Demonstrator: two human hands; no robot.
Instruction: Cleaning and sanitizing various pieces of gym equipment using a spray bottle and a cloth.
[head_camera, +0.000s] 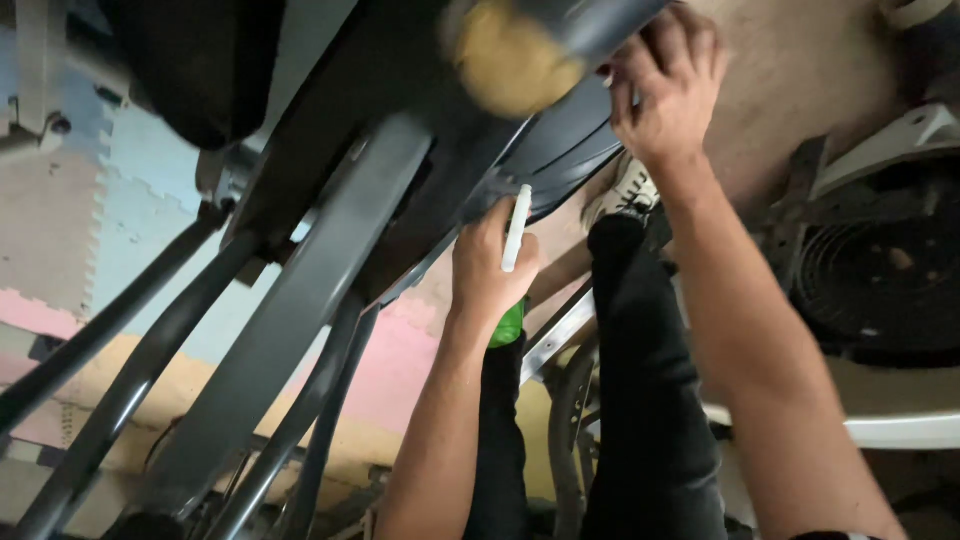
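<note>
Overall, frame: dark grey exercise machine (300, 300), its broad sloped beam running from lower left up to upper centre, with thinner tubes beside it at the left.
Housing: dark curved cover (560, 150) at upper centre, between the two hands; both hands rest on it.
Floor: foam mats (120, 230) in pale blue, pink and yellow at the left and behind the beam; bare tan floor at upper right.
Fan wheel: round black grille (880, 280) at the right edge, set in a white frame, well apart from the hands.
Legs: black trousers (650, 400) at lower centre, ending in a white shoe (625, 190) just below the housing.
Right hand: right hand (665, 85), upper right of centre, fingers curled closed over the far edge of the housing.
Left hand: left hand (490, 265), centre, fingers wrapped closed around a tool, knuckles touching the lower edge of the housing.
Tool: white shaft (515, 230) standing up out of the left fist against the housing, green handle (508, 325) showing below the palm; its kind cannot be told.
Blurred object: yellowish round shape (510, 60) at top centre, too blurred to identify.
</note>
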